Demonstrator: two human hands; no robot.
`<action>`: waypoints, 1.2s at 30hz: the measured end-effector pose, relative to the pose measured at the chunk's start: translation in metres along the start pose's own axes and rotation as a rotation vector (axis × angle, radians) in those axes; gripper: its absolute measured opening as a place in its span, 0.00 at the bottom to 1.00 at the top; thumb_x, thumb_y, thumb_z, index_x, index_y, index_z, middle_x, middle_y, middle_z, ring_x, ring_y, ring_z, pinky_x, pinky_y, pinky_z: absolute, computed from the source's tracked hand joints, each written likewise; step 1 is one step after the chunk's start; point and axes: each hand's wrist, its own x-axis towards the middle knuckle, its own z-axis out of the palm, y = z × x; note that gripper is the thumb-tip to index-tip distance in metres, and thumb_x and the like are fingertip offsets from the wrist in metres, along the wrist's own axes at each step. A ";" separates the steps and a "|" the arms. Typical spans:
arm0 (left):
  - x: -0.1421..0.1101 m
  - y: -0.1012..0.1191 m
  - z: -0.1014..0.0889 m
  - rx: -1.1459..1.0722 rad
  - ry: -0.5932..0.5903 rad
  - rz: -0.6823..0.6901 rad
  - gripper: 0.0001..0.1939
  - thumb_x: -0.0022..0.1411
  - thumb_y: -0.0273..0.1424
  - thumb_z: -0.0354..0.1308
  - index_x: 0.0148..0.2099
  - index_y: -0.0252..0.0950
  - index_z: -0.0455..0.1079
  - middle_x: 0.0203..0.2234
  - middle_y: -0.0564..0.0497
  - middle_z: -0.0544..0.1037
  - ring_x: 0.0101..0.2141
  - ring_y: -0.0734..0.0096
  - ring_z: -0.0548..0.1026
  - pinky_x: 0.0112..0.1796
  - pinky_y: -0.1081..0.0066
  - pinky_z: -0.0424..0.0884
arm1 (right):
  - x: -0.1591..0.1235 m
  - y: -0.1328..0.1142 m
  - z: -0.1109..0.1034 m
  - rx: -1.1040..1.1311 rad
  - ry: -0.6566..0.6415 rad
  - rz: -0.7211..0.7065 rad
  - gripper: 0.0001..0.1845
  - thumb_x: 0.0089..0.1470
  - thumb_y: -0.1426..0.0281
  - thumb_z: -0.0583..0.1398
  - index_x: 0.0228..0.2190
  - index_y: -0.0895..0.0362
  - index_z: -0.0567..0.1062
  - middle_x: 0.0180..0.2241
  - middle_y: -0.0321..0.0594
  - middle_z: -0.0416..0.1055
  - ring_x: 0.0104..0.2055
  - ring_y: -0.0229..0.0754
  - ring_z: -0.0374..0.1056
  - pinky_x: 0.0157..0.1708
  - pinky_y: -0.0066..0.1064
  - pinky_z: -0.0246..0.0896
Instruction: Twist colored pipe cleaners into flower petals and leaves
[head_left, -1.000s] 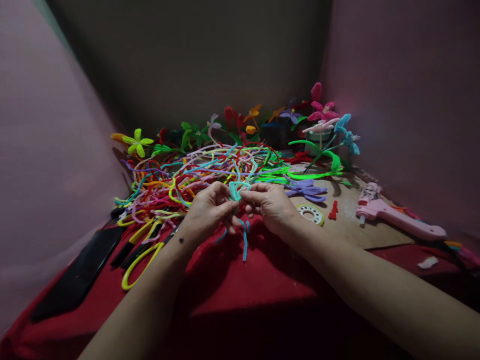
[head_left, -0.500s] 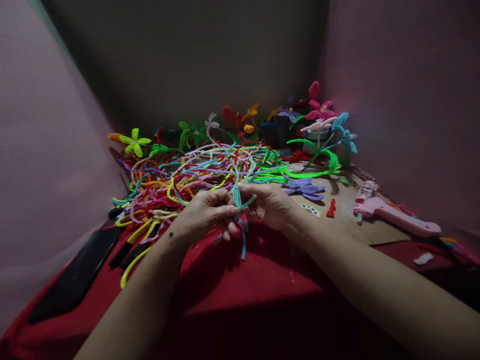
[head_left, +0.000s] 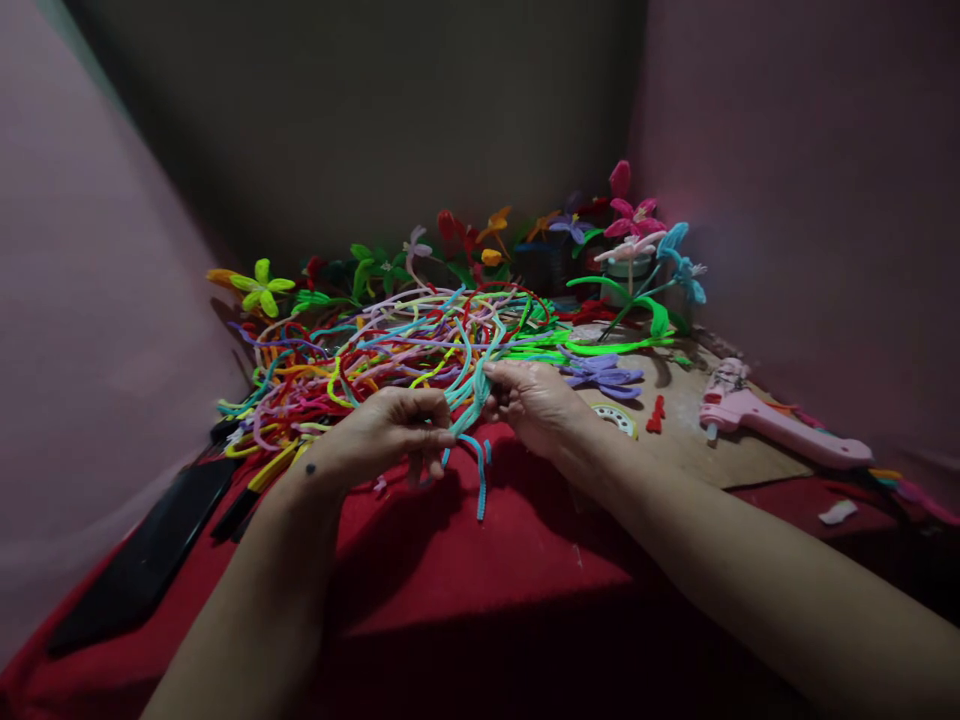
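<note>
My left hand (head_left: 409,428) is closed, its thumb and fingers pinching the lower left end of a turquoise pipe cleaner piece (head_left: 472,402). The piece is bent into narrow loops and slants up to the right. My right hand (head_left: 525,400) pinches its upper right side between thumb and forefinger. Just below the hands, short blue pipe cleaner pieces (head_left: 481,485) lie on the red cloth (head_left: 495,570). Behind the hands spreads a tangled heap of pipe cleaners (head_left: 390,345) in many colours.
A pink glue gun (head_left: 780,425) lies at the right on a cardboard sheet (head_left: 697,440), with a tape roll (head_left: 616,420) and a purple pipe cleaner flower (head_left: 604,374). A dark flat object (head_left: 146,560) lies at the left. Finished flowers (head_left: 636,218) stand along the back.
My hands have moved slightly apart, the left one to the left. The turquoise piece, upright and compact before, now stretches slanting between them with its loops more spread.
</note>
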 end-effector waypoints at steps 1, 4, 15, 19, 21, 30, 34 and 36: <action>0.000 -0.001 -0.002 0.030 -0.004 -0.003 0.11 0.50 0.36 0.59 0.25 0.34 0.65 0.15 0.52 0.72 0.14 0.76 0.67 0.15 0.78 0.61 | 0.000 0.000 0.000 -0.010 -0.003 -0.012 0.08 0.38 0.69 0.60 0.18 0.61 0.67 0.14 0.33 0.63 0.16 0.30 0.56 0.16 0.23 0.50; 0.001 -0.004 -0.007 0.124 0.081 0.032 0.09 0.49 0.35 0.60 0.28 0.33 0.69 0.14 0.56 0.68 0.14 0.81 0.62 0.15 0.81 0.57 | -0.001 0.000 0.000 -0.048 0.022 -0.032 0.09 0.38 0.69 0.61 0.18 0.61 0.67 0.14 0.32 0.63 0.15 0.29 0.56 0.15 0.23 0.50; 0.005 0.005 0.019 -0.209 0.403 0.059 0.16 0.50 0.35 0.59 0.41 0.32 0.70 0.16 0.53 0.71 0.14 0.79 0.64 0.14 0.80 0.57 | -0.005 0.005 0.003 -0.050 0.061 -0.095 0.09 0.39 0.68 0.62 0.20 0.60 0.67 0.14 0.31 0.64 0.15 0.30 0.59 0.18 0.24 0.57; 0.004 0.002 0.011 -0.249 0.440 0.062 0.14 0.49 0.36 0.60 0.37 0.33 0.71 0.20 0.52 0.74 0.13 0.81 0.63 0.13 0.80 0.54 | -0.005 0.004 0.004 -0.054 0.037 -0.080 0.10 0.38 0.67 0.63 0.20 0.60 0.67 0.14 0.31 0.64 0.15 0.30 0.59 0.18 0.24 0.57; 0.004 0.002 0.012 -0.216 0.350 0.011 0.13 0.49 0.38 0.59 0.31 0.32 0.72 0.15 0.54 0.69 0.12 0.83 0.59 0.13 0.80 0.51 | -0.006 0.005 0.005 -0.071 0.020 -0.072 0.10 0.38 0.67 0.63 0.20 0.60 0.67 0.14 0.31 0.64 0.15 0.30 0.59 0.18 0.24 0.56; 0.010 -0.002 0.018 -0.264 0.137 0.001 0.12 0.48 0.35 0.60 0.23 0.31 0.65 0.12 0.59 0.58 0.13 0.86 0.51 0.15 0.79 0.44 | -0.009 0.002 0.004 -0.096 -0.062 -0.018 0.09 0.37 0.68 0.64 0.20 0.61 0.70 0.15 0.32 0.64 0.16 0.29 0.56 0.18 0.24 0.51; 0.007 -0.004 0.013 -0.313 0.078 -0.020 0.12 0.47 0.35 0.61 0.22 0.32 0.64 0.11 0.59 0.57 0.12 0.86 0.50 0.14 0.78 0.43 | -0.010 -0.002 0.005 -0.092 -0.100 -0.009 0.10 0.36 0.68 0.64 0.18 0.61 0.69 0.14 0.32 0.63 0.15 0.28 0.55 0.17 0.24 0.49; 0.007 -0.005 0.012 -0.294 0.054 -0.024 0.12 0.48 0.35 0.61 0.22 0.32 0.64 0.10 0.59 0.56 0.12 0.86 0.50 0.14 0.78 0.43 | -0.012 -0.002 0.007 -0.102 -0.060 -0.001 0.11 0.34 0.68 0.65 0.16 0.61 0.68 0.13 0.31 0.63 0.14 0.28 0.54 0.16 0.24 0.47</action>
